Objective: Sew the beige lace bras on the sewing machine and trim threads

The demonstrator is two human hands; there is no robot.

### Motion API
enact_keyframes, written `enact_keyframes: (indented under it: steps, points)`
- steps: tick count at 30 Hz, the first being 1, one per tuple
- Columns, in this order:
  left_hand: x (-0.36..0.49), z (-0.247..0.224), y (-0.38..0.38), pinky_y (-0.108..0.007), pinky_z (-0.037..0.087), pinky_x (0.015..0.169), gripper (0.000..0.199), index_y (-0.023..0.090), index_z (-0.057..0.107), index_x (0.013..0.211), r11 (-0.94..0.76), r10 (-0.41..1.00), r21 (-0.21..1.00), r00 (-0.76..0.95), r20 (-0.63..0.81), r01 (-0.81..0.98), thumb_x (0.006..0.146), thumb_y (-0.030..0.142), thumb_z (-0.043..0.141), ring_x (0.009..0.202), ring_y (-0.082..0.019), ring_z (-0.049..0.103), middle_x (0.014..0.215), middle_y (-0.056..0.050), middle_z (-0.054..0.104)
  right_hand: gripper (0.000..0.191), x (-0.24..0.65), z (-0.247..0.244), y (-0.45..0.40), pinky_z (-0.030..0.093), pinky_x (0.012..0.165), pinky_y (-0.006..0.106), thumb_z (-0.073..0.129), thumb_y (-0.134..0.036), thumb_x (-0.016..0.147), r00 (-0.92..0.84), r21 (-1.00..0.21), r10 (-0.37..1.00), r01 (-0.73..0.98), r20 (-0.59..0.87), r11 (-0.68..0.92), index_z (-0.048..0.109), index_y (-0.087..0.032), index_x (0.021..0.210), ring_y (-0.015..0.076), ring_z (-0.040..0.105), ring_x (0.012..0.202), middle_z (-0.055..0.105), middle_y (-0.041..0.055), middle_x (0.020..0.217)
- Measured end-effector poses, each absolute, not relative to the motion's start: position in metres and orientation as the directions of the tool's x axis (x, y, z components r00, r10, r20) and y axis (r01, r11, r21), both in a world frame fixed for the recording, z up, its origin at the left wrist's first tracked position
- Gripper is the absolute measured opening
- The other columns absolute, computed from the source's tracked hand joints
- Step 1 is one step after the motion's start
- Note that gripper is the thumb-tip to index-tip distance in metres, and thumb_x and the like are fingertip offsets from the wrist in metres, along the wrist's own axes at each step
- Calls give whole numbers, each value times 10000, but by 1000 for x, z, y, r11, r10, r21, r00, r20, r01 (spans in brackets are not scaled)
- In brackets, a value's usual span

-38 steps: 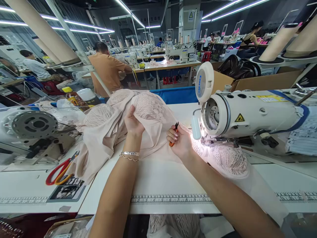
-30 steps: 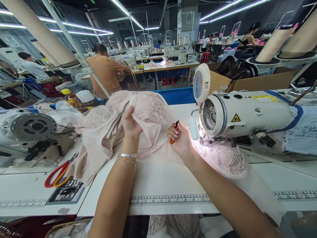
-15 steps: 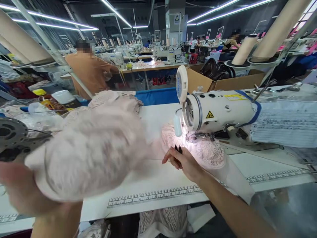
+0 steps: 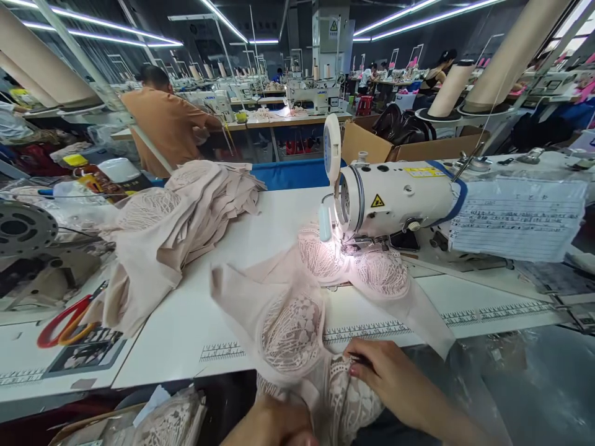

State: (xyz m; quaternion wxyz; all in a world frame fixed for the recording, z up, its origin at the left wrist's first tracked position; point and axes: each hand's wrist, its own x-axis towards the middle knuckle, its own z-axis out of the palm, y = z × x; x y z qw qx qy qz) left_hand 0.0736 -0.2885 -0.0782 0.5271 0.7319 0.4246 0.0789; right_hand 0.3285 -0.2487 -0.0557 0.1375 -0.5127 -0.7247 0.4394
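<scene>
You're gripping a lace garment at the tabletop's near edge, both hands clenched on it: right hand, left hand. Finished pile sitting at far-left corner.

Two hands are showing at the bottom edge: the left hand and the right hand. One lace piece is lying at the table's front edge, and one stack of pink fabric is sitting to the left. One white sewing machine is standing right in front, with one pair of red-handled scissors lying far left. Two big thread cones are rising behind the machine, and one person in an orange shirt is sitting beyond.
</scene>
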Motion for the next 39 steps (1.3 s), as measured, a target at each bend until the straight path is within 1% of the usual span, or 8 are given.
enact_keyframes:
  steps: [3,9,12,15,19,27,32,39]
  points:
    - [87,-56,-268,-362,580,854,344,323,690,1234,-406,805,688,592,-41,601,1034,257,418,1009,-251,699,1156,-75,734,177,336,-48,-266,379,674,262,519,-87,807,-565,-754,805,607,-184,253,625,-228,799,163,618,750,691,-13,814]
    - [102,-41,-251,-575,183,1248,139,211,748,1007,-841,414,418,906,87,344,949,308,667,1490,-351,338,1563,-86,471,292,365,-27,-286,404,708,267,477,17,683,-724,-621,670,605,-168,498,621,-232,733,159,650,748,687,-20,768]
    - [102,-50,-255,-455,411,1082,223,185,699,786,-730,374,639,925,72,245,943,342,671,1074,-265,662,1022,-83,753,187,373,-36,-284,391,703,268,552,-51,770,-735,-620,609,634,-297,462,620,-224,743,168,626,770,672,-16,776]
    - [105,-66,-257,-259,441,658,371,161,568,642,-436,455,876,890,17,206,986,298,571,604,-125,540,595,2,577,229,365,-57,-276,363,647,268,693,-432,850,-739,-763,546,594,-394,254,656,-207,837,165,539,710,592,-14,721]
    - [104,-78,-250,-233,237,509,489,169,419,608,-13,500,983,853,-150,181,986,446,557,534,-79,280,558,65,321,587,350,-76,-263,297,582,264,535,-750,879,-767,-894,464,418,-442,-161,595,-173,789,112,390,621,460,-31,692]
    - [87,-87,-250,-252,199,528,612,171,424,560,364,534,923,785,-314,122,806,649,716,550,-77,274,558,66,324,536,364,-86,-258,285,597,268,668,-667,851,-801,-911,458,251,-386,-327,471,-189,709,110,375,657,486,-14,774]
    - [93,-87,-255,-250,186,530,627,177,414,573,385,574,917,751,-327,104,818,690,678,543,-77,250,554,73,316,466,360,-85,-259,260,583,262,699,-636,841,-771,-857,376,442,-514,-266,603,-187,919,118,339,655,405,-48,736]
    - [94,-92,-251,-288,121,553,666,197,320,542,460,505,888,814,-287,28,809,663,713,551,-74,167,563,88,220,582,371,-83,-254,353,673,285,689,-682,826,-821,-963,503,248,-269,-109,411,-197,663,159,474,796,528,36,947]
